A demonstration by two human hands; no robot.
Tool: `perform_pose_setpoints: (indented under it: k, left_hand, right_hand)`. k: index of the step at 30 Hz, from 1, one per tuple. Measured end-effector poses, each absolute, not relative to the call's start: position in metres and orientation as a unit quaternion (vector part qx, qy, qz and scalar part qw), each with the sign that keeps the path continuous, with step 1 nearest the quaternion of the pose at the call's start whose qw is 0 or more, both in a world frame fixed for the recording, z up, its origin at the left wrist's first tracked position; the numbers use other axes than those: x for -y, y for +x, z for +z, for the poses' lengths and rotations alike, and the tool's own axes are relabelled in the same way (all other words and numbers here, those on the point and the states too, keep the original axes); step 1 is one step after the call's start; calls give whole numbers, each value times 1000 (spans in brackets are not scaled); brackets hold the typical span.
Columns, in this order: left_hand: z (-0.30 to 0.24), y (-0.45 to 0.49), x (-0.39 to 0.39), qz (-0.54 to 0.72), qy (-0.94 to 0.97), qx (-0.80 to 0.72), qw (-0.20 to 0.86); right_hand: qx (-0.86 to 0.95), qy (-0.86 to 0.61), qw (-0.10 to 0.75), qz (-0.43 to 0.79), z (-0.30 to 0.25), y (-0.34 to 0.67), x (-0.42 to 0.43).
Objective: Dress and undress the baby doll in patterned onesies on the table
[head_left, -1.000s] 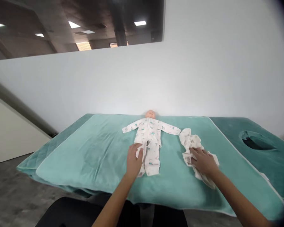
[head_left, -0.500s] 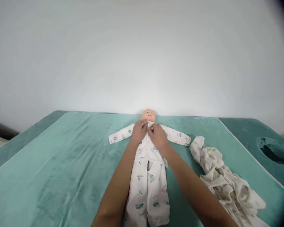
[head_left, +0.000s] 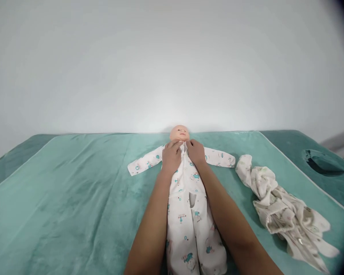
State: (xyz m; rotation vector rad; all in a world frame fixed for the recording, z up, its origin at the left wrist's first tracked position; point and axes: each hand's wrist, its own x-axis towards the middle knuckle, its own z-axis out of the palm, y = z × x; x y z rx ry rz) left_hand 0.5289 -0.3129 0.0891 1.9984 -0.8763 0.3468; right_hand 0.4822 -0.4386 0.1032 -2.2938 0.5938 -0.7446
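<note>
I find no text, label, brand or number that I can read anywhere in this view. The white romper (head_left: 189, 214) carries small teal printed marks, and one near its middle may be lettering. It is too small and blurred for me to make out.

The person's left hand (head_left: 172, 156) and right hand (head_left: 195, 152) are bare. The left forearm (head_left: 151, 229) and right forearm (head_left: 229, 225) are bare too, slender and smooth, uncovered along all the length that shows.
</note>
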Motion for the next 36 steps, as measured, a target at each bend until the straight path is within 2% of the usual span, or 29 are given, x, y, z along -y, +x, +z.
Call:
perform_pose_setpoints:
  k: [5, 12, 16, 21, 27, 36]
  left_hand:
    - [89, 520, 305, 165, 766, 374, 496]
    - [68, 494, 279, 148, 755, 391, 505]
    - [66, 489, 278, 139, 767, 414, 469]
    - [71, 487, 283, 146, 776, 414, 453]
    - [75, 482, 283, 160, 783, 417, 433]
    - [78, 484, 294, 156, 790, 413, 425]
  right_hand:
    - [-187, -847, 374, -328, 109, 467, 431]
    - [-159, -922, 227, -272, 109, 417, 400]
    - [-147, -934, 200, -257, 100, 406, 402]
    - [-83, -919, 258, -285, 93, 398, 412]
    - [-61, -880, 371, -290, 92, 389, 418]
    - [-35, -850, 434, -296, 91, 403, 433]
